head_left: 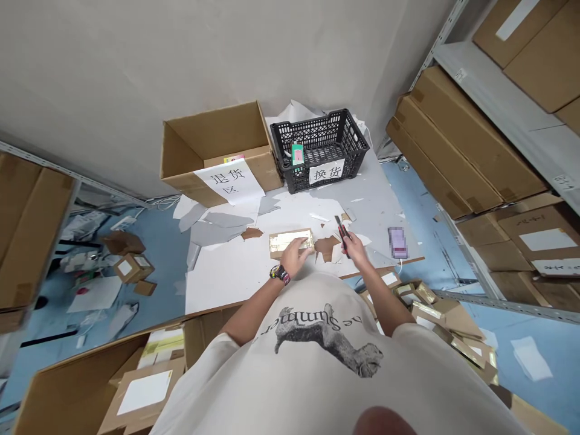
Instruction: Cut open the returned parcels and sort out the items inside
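A small cardboard box (283, 240) with shiny tape over its top lies on the white, torn table surface. My left hand (295, 255), with a dark patterned watch on its wrist, holds the box at its right end, fingers across the top. To the right, my right hand (356, 249) is closed around a red and black box cutter (341, 228), its tip pointing away from me. The cutter is apart from the box. Between the two hands, a bare brown patch (327, 246) shows in the tabletop.
Behind stand an open carton (181, 176) with a paper sign and a black plastic crate (294, 181) holding a green and pink item. A phone (398, 243) lies at the table's right. Cartons fill the right shelf (484, 66); more boxes (145, 393) sit below me.
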`<action>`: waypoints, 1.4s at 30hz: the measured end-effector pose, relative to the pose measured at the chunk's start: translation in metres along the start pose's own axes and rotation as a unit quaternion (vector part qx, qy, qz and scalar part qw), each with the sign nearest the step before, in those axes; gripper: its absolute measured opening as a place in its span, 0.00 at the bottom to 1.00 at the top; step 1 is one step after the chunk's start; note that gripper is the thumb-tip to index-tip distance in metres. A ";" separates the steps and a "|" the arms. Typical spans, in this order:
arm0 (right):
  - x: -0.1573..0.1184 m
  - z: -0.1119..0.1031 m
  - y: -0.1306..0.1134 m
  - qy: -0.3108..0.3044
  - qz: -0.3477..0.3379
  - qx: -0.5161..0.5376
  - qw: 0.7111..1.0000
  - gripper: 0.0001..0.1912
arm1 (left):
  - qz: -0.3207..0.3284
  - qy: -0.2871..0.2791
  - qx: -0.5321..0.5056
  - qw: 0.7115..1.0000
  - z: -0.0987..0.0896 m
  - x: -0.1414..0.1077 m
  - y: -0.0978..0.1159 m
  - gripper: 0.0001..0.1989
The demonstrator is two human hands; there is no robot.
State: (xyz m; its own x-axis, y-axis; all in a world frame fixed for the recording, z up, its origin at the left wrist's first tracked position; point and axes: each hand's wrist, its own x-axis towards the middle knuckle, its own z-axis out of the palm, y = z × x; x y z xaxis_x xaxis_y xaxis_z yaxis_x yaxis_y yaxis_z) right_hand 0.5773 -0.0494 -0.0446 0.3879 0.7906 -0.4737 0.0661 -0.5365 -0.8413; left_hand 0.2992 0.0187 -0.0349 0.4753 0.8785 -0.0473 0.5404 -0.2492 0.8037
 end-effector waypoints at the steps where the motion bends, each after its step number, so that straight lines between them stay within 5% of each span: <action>1: -0.006 0.017 -0.002 0.025 -0.028 -0.007 0.999 0.34 | -0.033 -0.003 -0.073 0.997 0.005 -0.002 0.002 0.27; 4: -0.026 0.068 -0.011 -0.093 -0.166 -0.068 0.979 0.34 | -0.146 0.001 -0.275 0.950 0.012 -0.003 -0.002 0.32; 7: -0.037 0.102 -0.023 -0.255 -0.279 -0.150 0.914 0.28 | -0.232 0.070 -0.357 0.902 -0.003 -0.007 -0.024 0.30; 11: -0.028 0.119 -0.036 -0.223 -0.331 -0.320 0.859 0.25 | -0.328 0.275 -0.293 0.855 -0.044 -0.021 -0.065 0.23; 13: -0.021 0.124 -0.040 -0.186 -0.331 -0.403 0.833 0.28 | -0.364 0.302 -0.267 0.839 -0.057 -0.028 -0.080 0.18; 16: -0.014 0.131 -0.040 -0.163 -0.329 -0.476 0.799 0.32 | -0.391 0.229 -0.286 0.845 -0.052 -0.035 -0.085 0.17; 21: -0.012 0.137 -0.034 -0.140 -0.313 -0.533 0.774 0.31 | -0.366 0.099 -0.358 0.853 -0.014 -0.041 -0.072 0.26; 24: -0.008 0.135 -0.033 -0.143 -0.293 -0.550 0.769 0.26 | -0.327 0.103 -0.341 0.875 -0.007 -0.049 -0.073 0.37; 27: -0.004 0.134 -0.034 -0.147 -0.283 -0.554 0.769 0.22 | -0.274 0.111 -0.304 0.906 -0.015 -0.059 -0.083 0.41; 34: 0.000 0.127 -0.036 -0.173 -0.320 -0.509 0.780 0.23 | -0.176 -0.036 -0.153 0.972 -0.060 -0.064 -0.110 0.31; 39: -0.002 0.120 -0.040 -0.187 -0.322 -0.478 0.795 0.16 | -0.157 -0.121 -0.117 0.973 -0.089 -0.047 -0.110 0.27; 42: -0.003 0.117 -0.044 -0.193 -0.315 -0.467 0.803 0.11 | -0.202 -0.226 -0.163 0.939 -0.092 -0.042 -0.106 0.28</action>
State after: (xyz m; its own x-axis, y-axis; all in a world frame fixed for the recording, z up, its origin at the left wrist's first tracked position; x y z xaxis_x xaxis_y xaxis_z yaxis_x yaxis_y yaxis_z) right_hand 0.4654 0.0062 -0.0361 -0.2951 0.9278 -0.2282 0.8686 0.1609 -0.4687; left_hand 0.1578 0.0456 -0.0631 0.5628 0.5941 -0.5747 0.5336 0.2698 0.8015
